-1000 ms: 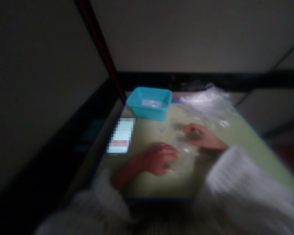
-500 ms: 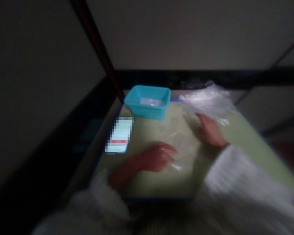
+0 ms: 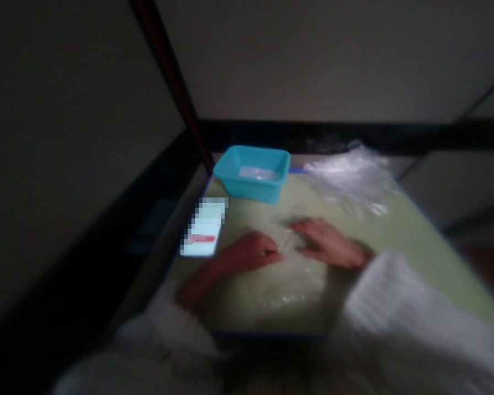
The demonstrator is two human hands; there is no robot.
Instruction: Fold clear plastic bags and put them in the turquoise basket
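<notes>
A clear plastic bag lies on the pale green tabletop, and its outline is hard to make out in the dim light. At its upper left edge, my left hand is closed in a pinch on the film. My right hand is at the bag's upper right side, palm down, with thumb and fingers apart. Whether its fingertips touch the film is too blurred to tell.
A turquoise plastic basket with something pale inside stands at the back of the table. A pile of clear plastic bags lies at the back right. To the left is a lit phone. Walls border the table's back and left.
My right hand has moved left and nearer, away from the pile of bags to the single bag. My left hand has closed on the bag, which now lies more spread towards me.
</notes>
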